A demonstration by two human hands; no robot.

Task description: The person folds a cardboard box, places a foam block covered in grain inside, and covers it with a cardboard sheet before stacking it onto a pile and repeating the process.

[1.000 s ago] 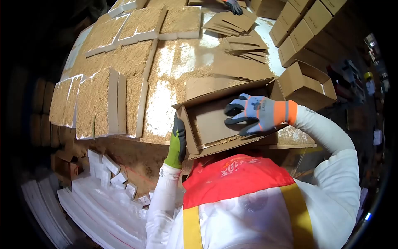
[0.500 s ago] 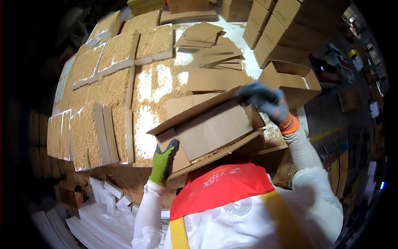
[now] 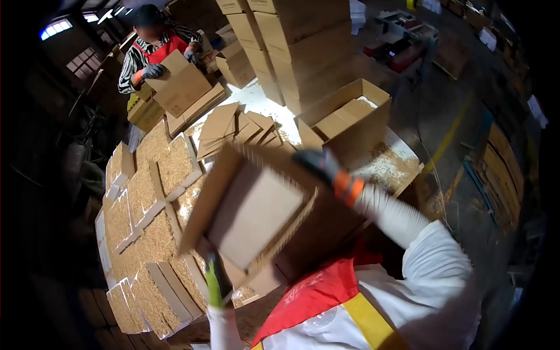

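A cardboard box (image 3: 256,216) with its top open hangs tilted in front of my body, and a flat pale panel (image 3: 254,217) lies inside it. My left hand (image 3: 214,283), in a green and dark glove, holds the lower left end of the box. My right hand (image 3: 328,169), in a grey glove with an orange cuff, grips the upper right edge. Motion blurs the box and both hands.
Blocks topped with coarse tan material (image 3: 143,195) cover the table's left side. Cardboard pieces (image 3: 224,125) lie beyond the box. An open carton (image 3: 350,119) stands right, by stacked cartons (image 3: 291,52). A co-worker (image 3: 157,52) holds cardboard across the table.
The box has been lifted and tilted more steeply, with both hands on it. My view has swung to the right and upward, bringing the co-worker into sight.
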